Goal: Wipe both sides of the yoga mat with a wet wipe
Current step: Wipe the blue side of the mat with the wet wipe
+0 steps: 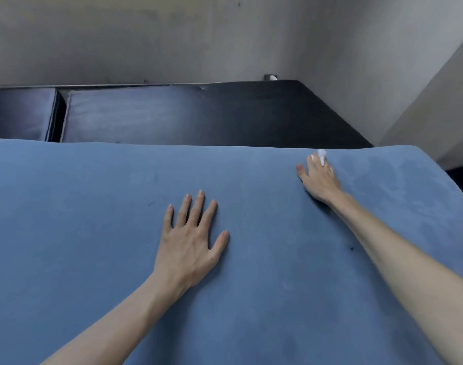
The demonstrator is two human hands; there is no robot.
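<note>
While spread flat, blue yoga mat [93, 206], damp patches far right.

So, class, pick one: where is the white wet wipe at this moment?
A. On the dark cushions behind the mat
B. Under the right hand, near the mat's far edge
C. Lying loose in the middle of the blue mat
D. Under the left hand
B: a bit of the white wet wipe pokes out between the fingers of the right hand near the far edge of the mat; the left hand lies flat with nothing showing under it.
</note>
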